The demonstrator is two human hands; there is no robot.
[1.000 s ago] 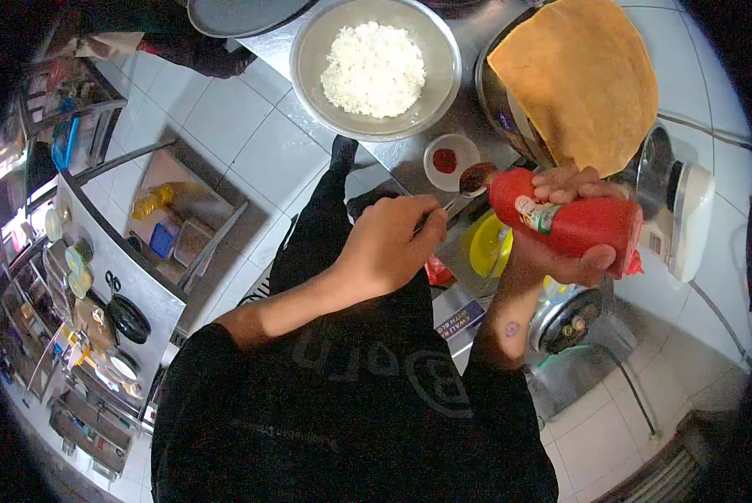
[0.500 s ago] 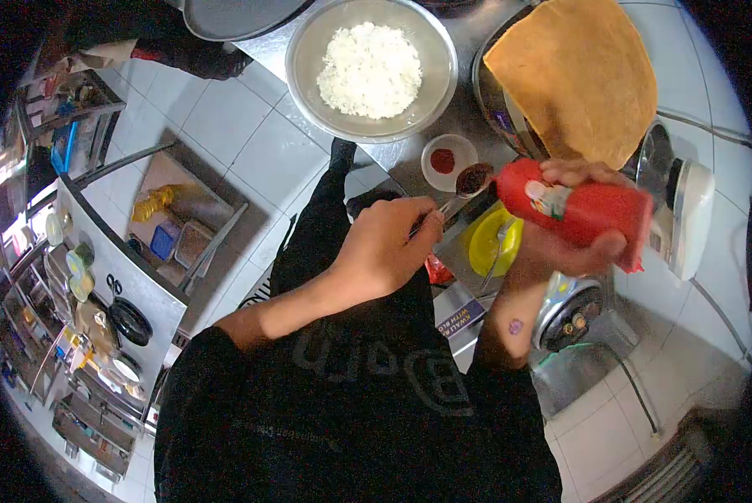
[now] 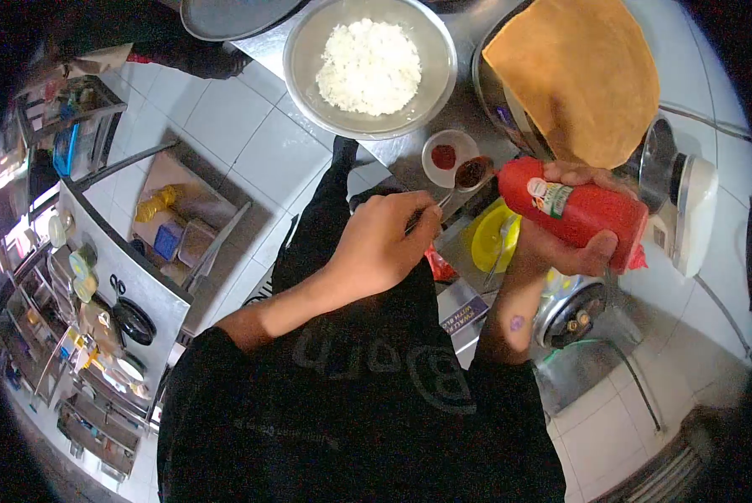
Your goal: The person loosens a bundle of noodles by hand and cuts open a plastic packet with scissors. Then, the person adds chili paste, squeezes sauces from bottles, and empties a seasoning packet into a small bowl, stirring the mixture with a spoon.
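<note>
Left hand curled closed round spoon — dark-filled head at right edge of small white bowl. Right hand wrapped round red bottle — tilted, right of small white bowl.

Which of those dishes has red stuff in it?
The small white bowl by the held spoon: its contents are dark red. The big metal bowl holds white food; the yellow dish shows no red.

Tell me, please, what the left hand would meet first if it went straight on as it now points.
Likely the red bottle, just past the spoon that the left hand holds, though depth is unclear.
</note>
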